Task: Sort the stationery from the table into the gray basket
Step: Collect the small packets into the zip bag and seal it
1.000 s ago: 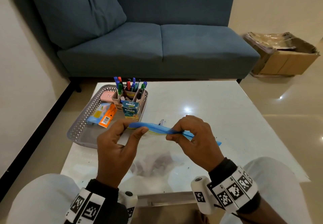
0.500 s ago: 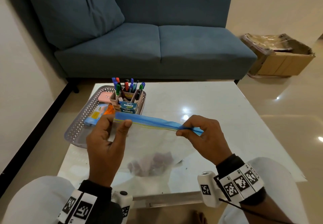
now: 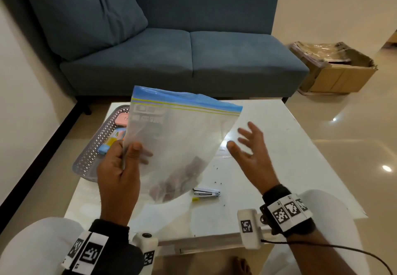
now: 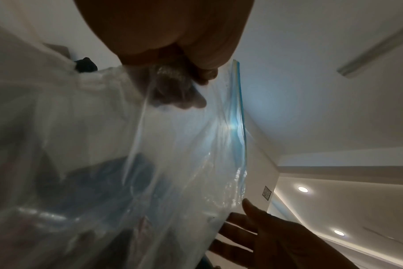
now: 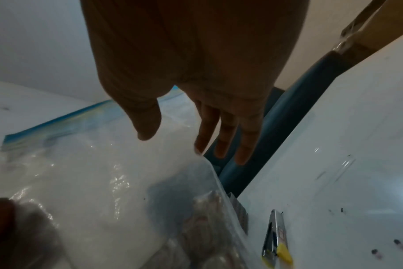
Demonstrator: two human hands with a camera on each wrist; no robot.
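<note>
My left hand [image 3: 126,156] pinches the left edge of a clear zip bag [image 3: 180,137] with a blue seal strip and holds it upright above the white table [image 3: 279,146]. Small dark pieces sit in the bag's lower corner. In the left wrist view the bag [image 4: 173,154] hangs from my fingers. My right hand [image 3: 249,146] hovers just right of the bag with fingers spread, holding nothing. A small metal stapler [image 3: 206,193] with a yellow tip lies on the table below the bag and shows again as the stapler [image 5: 274,240]. The gray basket [image 3: 94,156] stands at the table's left, partly hidden by the bag.
The basket holds a pink eraser [image 3: 121,118] and blue and orange packets [image 3: 113,141]. Tiny dark specks [image 3: 217,180] dot the table. A blue sofa [image 3: 182,55] stands behind the table, and a cardboard box [image 3: 335,70] is on the floor at the right.
My right hand let go of the bag's seal strip and opened. My left hand shifted down the bag's side and raised it upright, uncovering the stapler on the table.
</note>
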